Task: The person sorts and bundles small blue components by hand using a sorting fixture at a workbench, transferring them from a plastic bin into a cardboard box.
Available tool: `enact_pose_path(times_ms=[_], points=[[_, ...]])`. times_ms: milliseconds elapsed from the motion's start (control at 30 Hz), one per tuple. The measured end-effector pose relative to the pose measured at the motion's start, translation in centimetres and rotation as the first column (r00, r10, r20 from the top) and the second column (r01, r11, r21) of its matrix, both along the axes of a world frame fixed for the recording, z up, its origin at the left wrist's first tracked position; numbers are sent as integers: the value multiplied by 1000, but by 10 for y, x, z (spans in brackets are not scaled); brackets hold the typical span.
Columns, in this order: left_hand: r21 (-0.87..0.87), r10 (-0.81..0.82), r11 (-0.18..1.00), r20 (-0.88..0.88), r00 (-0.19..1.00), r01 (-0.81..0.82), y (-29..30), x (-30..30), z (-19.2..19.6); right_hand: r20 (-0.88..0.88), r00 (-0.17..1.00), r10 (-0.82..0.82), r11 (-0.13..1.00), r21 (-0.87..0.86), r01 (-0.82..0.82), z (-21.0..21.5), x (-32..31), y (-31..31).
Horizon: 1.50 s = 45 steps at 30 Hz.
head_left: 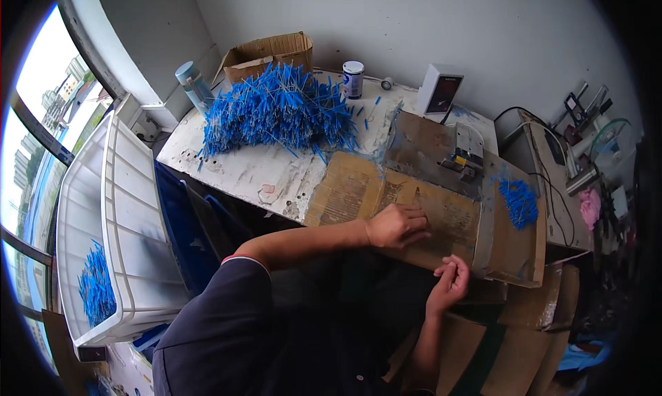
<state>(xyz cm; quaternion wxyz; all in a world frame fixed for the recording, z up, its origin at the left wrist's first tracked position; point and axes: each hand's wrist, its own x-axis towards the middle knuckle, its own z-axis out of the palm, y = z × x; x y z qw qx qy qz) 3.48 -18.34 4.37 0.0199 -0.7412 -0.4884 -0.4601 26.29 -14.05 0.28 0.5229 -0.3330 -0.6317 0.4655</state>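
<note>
My left hand [398,225] is over the brown cardboard [345,189] that covers the front of the table. Its fingers are curled and point right; what they hold, if anything, does not show. Nearer my body, just past the cardboard's front edge, is my right hand [449,283], closed with its fingertips drawn together. Anything in its grip is too small or hidden to make out. Beyond my hands stands a small metal device [467,147] with a yellow part. To its right, thin blue stick-like pieces [518,204] lie in a shallow cardboard tray [510,258].
A large heap of blue stick-like pieces [276,113] covers the table's far left, before an open cardboard box [300,47]. Behind stand a light-blue bottle [193,85], a can [353,80] and a white box-shaped device [440,90]. White plastic bins [138,223] stand at left.
</note>
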Motion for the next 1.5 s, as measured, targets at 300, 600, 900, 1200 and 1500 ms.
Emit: enact_pose_path(times_ms=[300, 600, 900, 1200, 1500], points=[[-256, 572, 809, 134, 809, -529, -12, -146, -17, 260, 920, 294, 939, 101, -329, 40, -223, 88], [-200, 590, 807, 243, 770, -555, 4, -156, -35, 632, 762, 144, 969, 67, -239, 9, -394, 184], [-197, 565, 825, 271, 779, -530, 12, -163, -35, 903, 429, -6, 979, 92, -179, 27, -463, 193], [-309, 569, 811, 218, 793, -497, 15, -166, -34, 851, 522, 58, 984, 40, -174, 17, -459, 211], [-344, 588, 797, 258, 767, -496, 15, -164, -34, 544, 721, 429, 887, -104, -449, 18, -419, 187]])
